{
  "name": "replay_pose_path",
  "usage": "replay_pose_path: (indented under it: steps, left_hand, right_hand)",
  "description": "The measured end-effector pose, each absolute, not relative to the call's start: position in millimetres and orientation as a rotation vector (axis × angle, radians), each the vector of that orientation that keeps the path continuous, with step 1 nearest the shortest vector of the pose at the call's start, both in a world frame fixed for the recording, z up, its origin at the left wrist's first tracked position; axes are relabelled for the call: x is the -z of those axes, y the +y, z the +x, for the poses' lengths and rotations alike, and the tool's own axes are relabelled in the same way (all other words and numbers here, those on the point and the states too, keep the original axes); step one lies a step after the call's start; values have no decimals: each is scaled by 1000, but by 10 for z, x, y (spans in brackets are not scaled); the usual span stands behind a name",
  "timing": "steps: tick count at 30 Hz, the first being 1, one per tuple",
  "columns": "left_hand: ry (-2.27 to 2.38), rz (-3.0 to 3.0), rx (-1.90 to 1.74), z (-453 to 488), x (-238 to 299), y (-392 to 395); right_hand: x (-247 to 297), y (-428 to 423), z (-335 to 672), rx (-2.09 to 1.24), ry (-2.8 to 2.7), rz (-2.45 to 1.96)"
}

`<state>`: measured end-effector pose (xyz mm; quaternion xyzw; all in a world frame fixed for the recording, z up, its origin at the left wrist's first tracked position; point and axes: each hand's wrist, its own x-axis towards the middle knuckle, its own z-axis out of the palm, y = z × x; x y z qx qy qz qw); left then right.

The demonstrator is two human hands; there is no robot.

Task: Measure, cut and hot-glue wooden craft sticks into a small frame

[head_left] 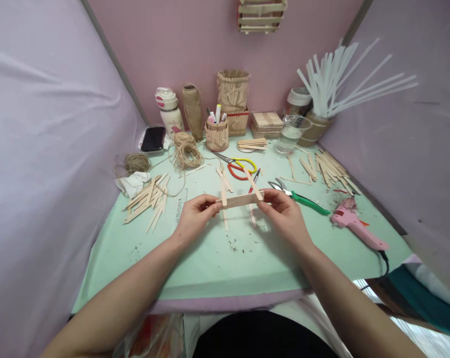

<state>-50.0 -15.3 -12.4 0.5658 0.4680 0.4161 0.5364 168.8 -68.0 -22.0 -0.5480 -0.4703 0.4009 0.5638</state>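
Observation:
Between my two hands I hold a small frame of popsicle sticks [241, 200] above the table. A flat bar runs across it, with two sticks crossing it near the ends and jutting above and below. My left hand [198, 214] pinches the bar's left end between thumb and fingers. At the right end, my right hand [283, 211] grips it the same way. Just beyond the frame lie scissors [241, 166] with red and yellow handles, a red pen [255, 180] and a few loose sticks [224, 180]. Green-handled pruning shears [303, 199] rest beside my right hand.
A pink glue gun [359, 228] with a cord lies at the right. Loose sticks [150, 201] are piled left, with more sticks [332, 169] at right. Twine [186, 151], a pen holder [216, 135], a plastic cup [292, 134] and glue sticks [329, 84] stand along the back.

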Motion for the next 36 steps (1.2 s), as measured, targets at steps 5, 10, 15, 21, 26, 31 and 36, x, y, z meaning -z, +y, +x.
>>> replay_pose_path:
  steps: [5, 10, 15, 21, 26, 31, 36]
  left_hand:
    - [1141, 1412, -936, -499, 105, -150]
    - [1194, 1526, -816, -552, 118, -134]
    - [1170, 1664, -676, -608, 186, -134]
    - [1220, 1778, -603, -641, 224, -113]
    - [1220, 1802, -529, -639, 184, -108]
    - [1220, 1844, -519, -627, 171, -111]
    - [1210, 1859, -527, -627, 184, -112]
  right_hand:
    - [272, -718, 1852, -711, -1280, -1433]
    - [362, -767, 1853, -615, -1412, -1529]
    - [413, -817, 1859, -579, -1508, -1560]
    - [448, -826, 1852, -516, -1591, -1540]
    - [457, -827, 1860, -484, -1650, -1540]
    - [462, -830, 1863, -462, -1667, -1553]
    - [458, -842, 1857, -465, -1685, -1568]
